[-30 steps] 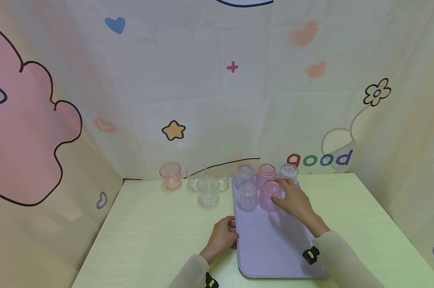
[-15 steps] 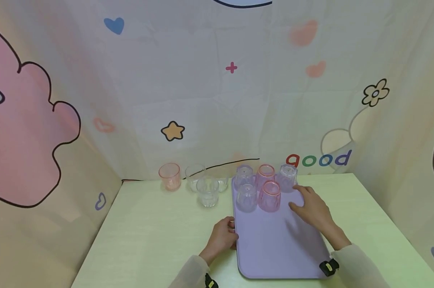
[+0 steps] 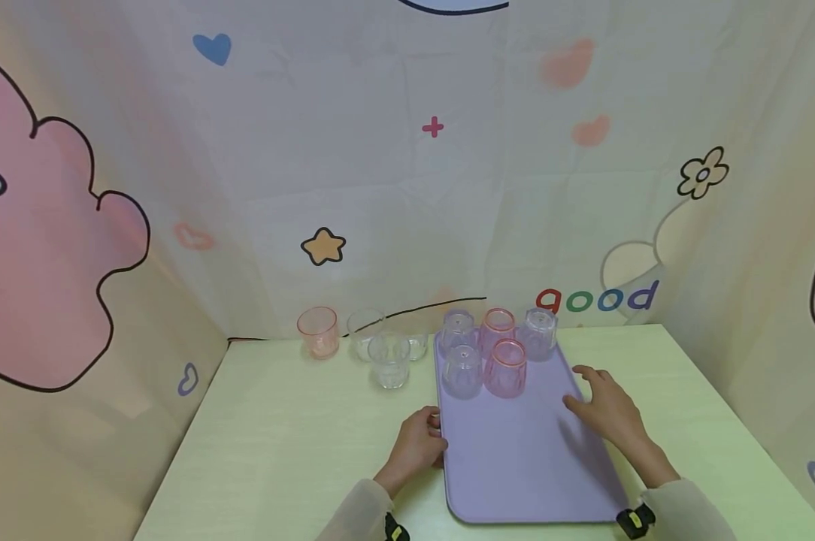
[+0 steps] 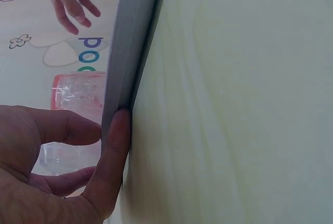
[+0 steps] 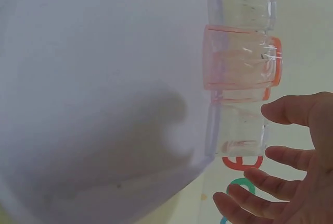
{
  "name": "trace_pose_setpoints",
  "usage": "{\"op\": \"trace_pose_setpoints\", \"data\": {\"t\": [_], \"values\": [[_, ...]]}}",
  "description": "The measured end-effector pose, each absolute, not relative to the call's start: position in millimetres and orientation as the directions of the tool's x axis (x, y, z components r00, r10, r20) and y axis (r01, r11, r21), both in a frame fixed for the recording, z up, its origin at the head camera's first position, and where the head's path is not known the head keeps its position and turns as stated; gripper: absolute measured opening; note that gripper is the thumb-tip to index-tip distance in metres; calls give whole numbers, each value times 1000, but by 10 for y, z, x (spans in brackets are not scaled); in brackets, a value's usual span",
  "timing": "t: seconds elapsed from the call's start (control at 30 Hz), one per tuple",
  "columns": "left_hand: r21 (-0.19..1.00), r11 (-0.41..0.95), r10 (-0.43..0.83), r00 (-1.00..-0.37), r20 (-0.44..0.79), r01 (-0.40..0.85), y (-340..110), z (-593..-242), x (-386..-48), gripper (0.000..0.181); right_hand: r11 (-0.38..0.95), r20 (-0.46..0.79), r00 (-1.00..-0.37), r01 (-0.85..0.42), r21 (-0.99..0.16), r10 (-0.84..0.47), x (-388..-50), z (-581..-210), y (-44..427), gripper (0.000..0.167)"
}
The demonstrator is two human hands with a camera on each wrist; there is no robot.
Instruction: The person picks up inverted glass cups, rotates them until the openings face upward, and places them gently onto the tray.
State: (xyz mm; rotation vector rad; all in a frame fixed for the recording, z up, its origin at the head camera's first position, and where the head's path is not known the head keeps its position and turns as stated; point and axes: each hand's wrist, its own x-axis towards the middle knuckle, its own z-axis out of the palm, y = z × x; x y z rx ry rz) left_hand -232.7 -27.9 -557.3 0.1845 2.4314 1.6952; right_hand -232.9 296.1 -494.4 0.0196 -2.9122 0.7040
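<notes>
- The pink cup point(image 3: 505, 370) stands at about 12 o'clock from the tray's middle, mouth down by its look; it is probably light, stiff and slick, best taken round its wall with thumb and fingers opposed. Glass or plastic, I cannot tell; treat it as fragile.
- The near clear cup point(image 3: 463, 373) is just beside it at 9 o'clock; three more cups point(image 3: 498, 328) form the row behind, close enough that knocks seem likely.
- The lilac tray point(image 3: 516, 458) under them looks stiff and smooth, so cups could slide if it tips; its raised rim is the place to hold.
- The left hand point(image 3: 417, 443), at 9 o'clock, pinches that rim.
- The right hand point(image 3: 610, 409), near 3 o'clock, holds nothing, fingers spread.
- Off the tray at 10 o'clock, three clear cups point(image 3: 390, 368) and a salmon cup point(image 3: 319, 334) stand mouth up on the table point(image 3: 279, 421).
</notes>
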Motion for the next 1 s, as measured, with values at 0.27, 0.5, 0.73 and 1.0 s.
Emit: {"op": "trace_pose_setpoints", "data": {"t": [0.27, 0.5, 0.73, 1.0], "values": [[943, 332, 198, -977, -83, -13, -278, -5580, -2333, 58, 887, 80, -997, -18, -462, 21, -2259, -5085, 3085, 62], [947, 322, 203, -977, -68, 1, -277, -5582, -2324, 58, 884, 16, -1000, 16, -468, 27, -2204, -5143, 3153, 64], [945, 326, 203, -977, -66, 4, -275, -5567, -2326, 58, 883, -12, -999, 33, -468, 32, -2193, -5162, 3194, 63], [947, 322, 202, -977, -67, 2, -272, -5568, -2321, 58, 871, -46, -998, 53, -488, 35, -2189, -5172, 3221, 58]]}}
